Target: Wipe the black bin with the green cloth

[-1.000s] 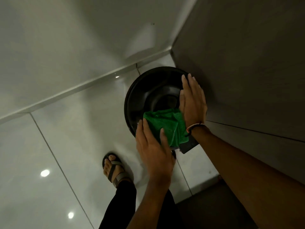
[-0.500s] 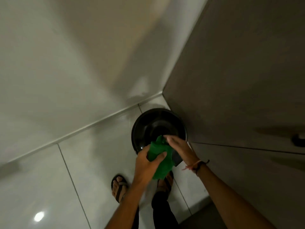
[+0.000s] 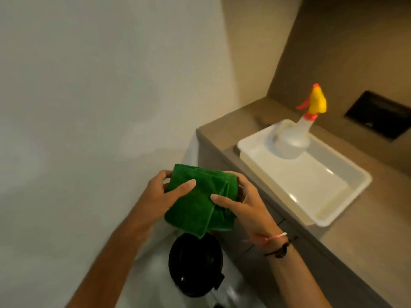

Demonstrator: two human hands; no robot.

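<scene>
While both hands, left hand (image 3: 165, 192) and right hand (image 3: 241, 202), grip the folded green cloth (image 3: 199, 202) between them, the black bin (image 3: 195, 264) stands on the floor directly below; a loose fold could slip free and drop inside.

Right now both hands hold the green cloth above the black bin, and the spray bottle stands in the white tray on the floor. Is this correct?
Not fully. The head view shows the white tray on the counter, not the floor. The rest holds: left hand and right hand hold the green cloth above the black bin, and the spray bottle stands in the tray.
</scene>
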